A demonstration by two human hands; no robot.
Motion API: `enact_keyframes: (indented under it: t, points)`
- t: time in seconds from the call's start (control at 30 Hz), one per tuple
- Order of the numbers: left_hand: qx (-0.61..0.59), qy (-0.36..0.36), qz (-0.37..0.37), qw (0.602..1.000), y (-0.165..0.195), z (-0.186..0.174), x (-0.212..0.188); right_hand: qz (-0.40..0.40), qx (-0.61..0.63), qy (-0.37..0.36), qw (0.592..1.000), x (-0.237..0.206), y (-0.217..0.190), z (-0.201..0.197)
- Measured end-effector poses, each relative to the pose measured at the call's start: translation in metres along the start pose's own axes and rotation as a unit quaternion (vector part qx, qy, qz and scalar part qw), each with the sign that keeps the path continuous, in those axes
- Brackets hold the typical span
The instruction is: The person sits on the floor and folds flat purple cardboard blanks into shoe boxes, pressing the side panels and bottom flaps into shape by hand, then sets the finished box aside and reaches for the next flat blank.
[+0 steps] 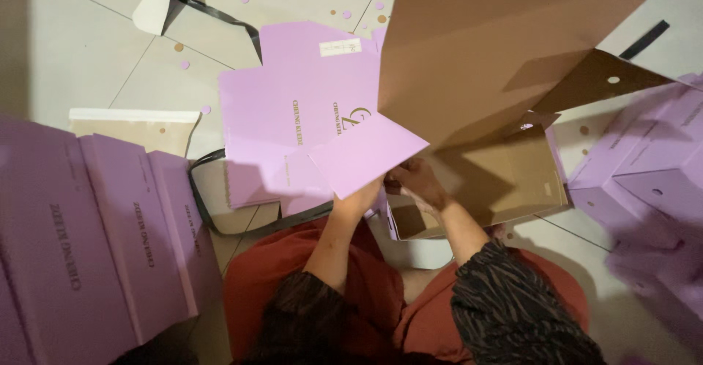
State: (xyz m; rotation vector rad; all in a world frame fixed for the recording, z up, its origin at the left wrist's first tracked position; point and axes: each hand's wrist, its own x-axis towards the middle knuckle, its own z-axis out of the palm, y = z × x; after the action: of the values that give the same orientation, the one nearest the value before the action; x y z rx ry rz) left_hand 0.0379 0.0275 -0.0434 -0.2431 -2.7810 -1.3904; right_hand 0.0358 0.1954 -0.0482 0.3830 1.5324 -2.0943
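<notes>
Nearest, the left hand (356, 202) pinches a lilac flap while the right hand (416, 180) grips the half-folded cardboard box (469, 167) on the floor by the knees; beyond, flat lilac blanks (293, 116) lie; the raised brown panel could flop down, I judge.

lilac folded boxes (102, 240): 3 at left | hands (417, 182): 2 | black strap loops (201, 189): 2

Dim warm indoor light from above, soft shadows inside the brown cardboard box (505, 174), right-edge purple boxes (652, 189) motion-blurred, corners dark, wide-angle stretch at edges, centre fairly sharp
</notes>
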Motion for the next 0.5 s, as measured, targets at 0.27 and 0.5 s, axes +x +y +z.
enact_keyframes:
  t: [0.27,0.5]
  points:
    - [0.025,-0.052,-0.078,0.995,-0.009,0.001,0.003,0.047,-0.125,-0.039,0.990,0.001,-0.002,-0.010]
    - [0.069,-0.039,-0.033,0.996,-0.008,0.003,0.003,0.012,-0.221,-0.031,0.975,0.002,0.000,-0.009]
